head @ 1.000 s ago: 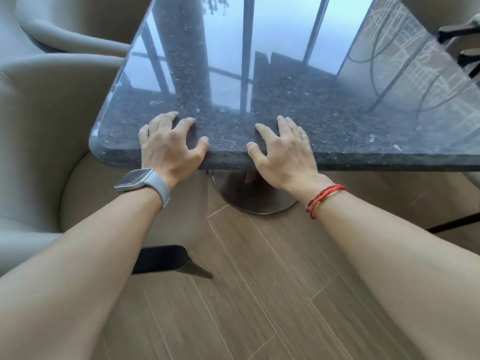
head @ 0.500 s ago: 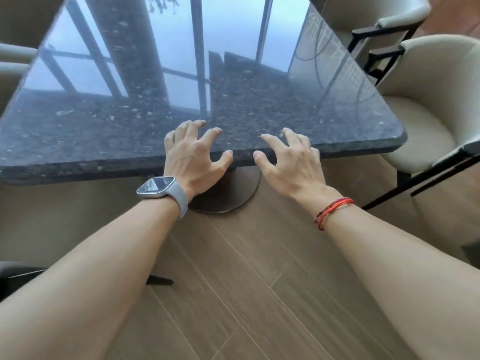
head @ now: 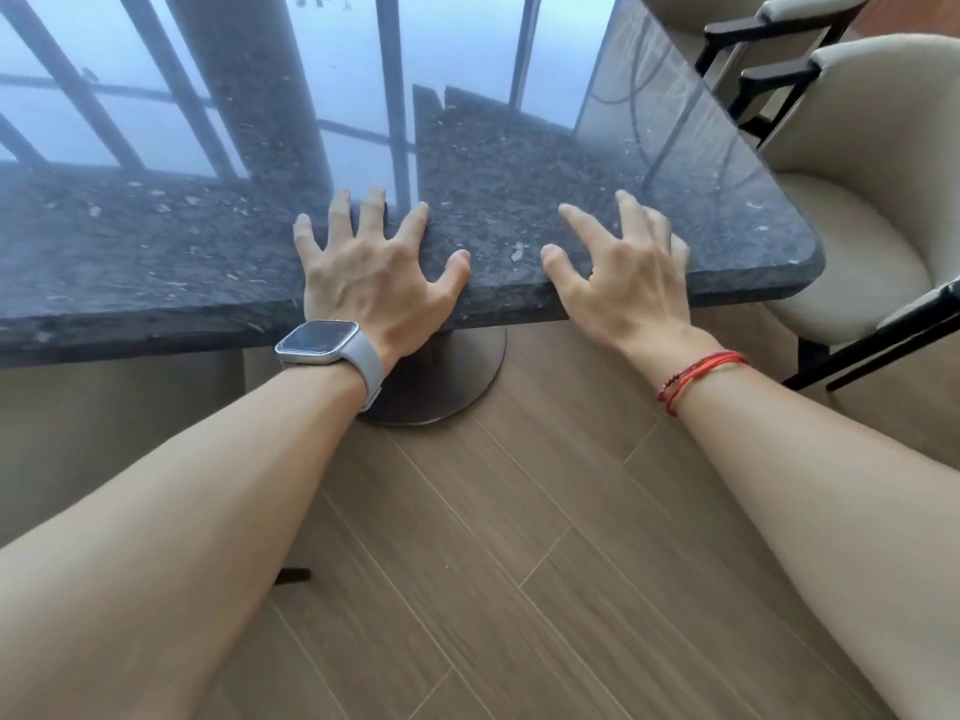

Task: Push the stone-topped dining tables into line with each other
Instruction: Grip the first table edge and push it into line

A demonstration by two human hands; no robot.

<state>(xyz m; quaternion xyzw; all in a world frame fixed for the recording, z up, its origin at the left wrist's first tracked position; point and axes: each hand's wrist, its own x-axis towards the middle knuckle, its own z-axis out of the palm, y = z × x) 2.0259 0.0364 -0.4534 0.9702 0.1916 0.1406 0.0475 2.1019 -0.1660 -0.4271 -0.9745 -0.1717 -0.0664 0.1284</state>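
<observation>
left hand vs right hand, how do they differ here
The left hand has a grey watch at its wrist; the right hand a red bracelet. The left hand lies flatter; the right hand is more arched and nearer the corner of the table. Both rest on its near edge.

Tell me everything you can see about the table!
The table has a thick, dark, speckled stone top, polished so it mirrors window bars and sky. Its right corner is rounded. It stands on a round dark base on the wood floor. The left hand and right hand press on its near edge, both spread wide.
</observation>
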